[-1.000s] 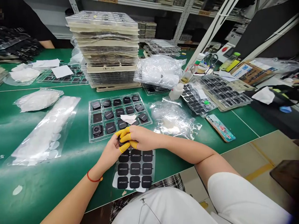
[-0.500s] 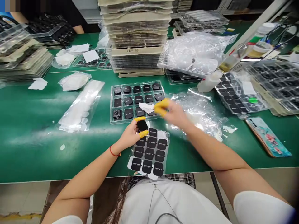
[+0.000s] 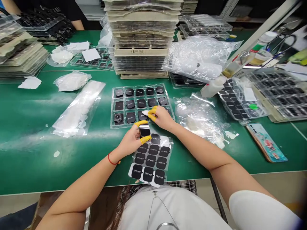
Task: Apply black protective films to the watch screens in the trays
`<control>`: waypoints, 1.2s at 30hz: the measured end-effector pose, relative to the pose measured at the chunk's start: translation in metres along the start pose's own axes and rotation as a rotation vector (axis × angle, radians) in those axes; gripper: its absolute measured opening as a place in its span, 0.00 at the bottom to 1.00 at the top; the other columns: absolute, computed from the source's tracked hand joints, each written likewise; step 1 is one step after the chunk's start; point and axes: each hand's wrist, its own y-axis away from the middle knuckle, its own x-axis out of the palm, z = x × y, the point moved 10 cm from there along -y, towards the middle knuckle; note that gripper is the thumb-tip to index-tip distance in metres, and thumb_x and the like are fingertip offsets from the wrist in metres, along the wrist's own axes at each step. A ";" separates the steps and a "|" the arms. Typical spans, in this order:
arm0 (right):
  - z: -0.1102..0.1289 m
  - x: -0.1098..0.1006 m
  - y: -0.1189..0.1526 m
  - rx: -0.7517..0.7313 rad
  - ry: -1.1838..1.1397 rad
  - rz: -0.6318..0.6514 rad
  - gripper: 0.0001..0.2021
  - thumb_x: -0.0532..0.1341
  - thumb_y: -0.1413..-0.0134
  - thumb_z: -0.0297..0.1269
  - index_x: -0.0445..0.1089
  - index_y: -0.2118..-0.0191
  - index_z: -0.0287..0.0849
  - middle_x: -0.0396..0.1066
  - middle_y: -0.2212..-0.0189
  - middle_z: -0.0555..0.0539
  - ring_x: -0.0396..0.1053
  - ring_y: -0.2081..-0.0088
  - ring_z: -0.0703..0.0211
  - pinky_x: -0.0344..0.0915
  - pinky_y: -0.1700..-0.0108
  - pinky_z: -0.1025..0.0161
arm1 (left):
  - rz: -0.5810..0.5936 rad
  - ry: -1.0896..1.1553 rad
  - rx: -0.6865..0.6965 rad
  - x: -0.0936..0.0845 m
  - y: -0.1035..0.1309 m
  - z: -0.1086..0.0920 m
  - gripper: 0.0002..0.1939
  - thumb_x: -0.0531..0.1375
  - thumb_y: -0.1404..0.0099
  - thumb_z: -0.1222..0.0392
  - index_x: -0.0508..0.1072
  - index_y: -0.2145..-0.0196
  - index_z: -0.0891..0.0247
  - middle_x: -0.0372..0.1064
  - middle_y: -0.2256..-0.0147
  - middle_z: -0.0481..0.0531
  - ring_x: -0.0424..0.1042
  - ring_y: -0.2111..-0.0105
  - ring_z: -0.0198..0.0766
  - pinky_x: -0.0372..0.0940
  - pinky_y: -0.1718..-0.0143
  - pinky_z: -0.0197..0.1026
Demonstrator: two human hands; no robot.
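My left hand [image 3: 131,138], with yellow finger cots on thumb and forefinger, grips a black smartwatch body [image 3: 144,131] by its sides. Light reflects across its glossy screen. My right hand [image 3: 160,117], also in yellow finger cots, pinches a bunched white cloth or tissue [image 3: 145,112] just above and right of the watch. Beyond both hands lies a clear plastic tray [image 3: 111,110] with rows of black square pieces, and one watch back facing up at its near left. Under and nearer than my left hand is a sheet of black printed square stickers [image 3: 151,160].
A tall stack of trays [image 3: 141,60] stands behind. Clear plastic film [image 3: 203,119] lies to the right, near a white bottle [image 3: 213,87] and a flowered phone [image 3: 266,142]. A bag of round white pieces [image 3: 78,110] is at left. Another person's arm shows at the far left back.
My right hand has moved left and down with the white cloth, closer to the watch. The watch stays in my left hand, and its screen now catches a bright reflection.
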 end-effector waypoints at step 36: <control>-0.017 -0.002 0.039 0.398 -0.496 0.279 0.11 0.64 0.50 0.41 0.77 0.61 0.45 0.77 0.63 0.47 0.73 0.62 0.55 0.70 0.55 0.54 | -0.203 0.263 0.197 -0.032 0.000 -0.022 0.32 0.67 0.40 0.54 0.56 0.44 0.57 0.70 0.49 0.57 0.75 0.50 0.45 0.71 0.51 0.45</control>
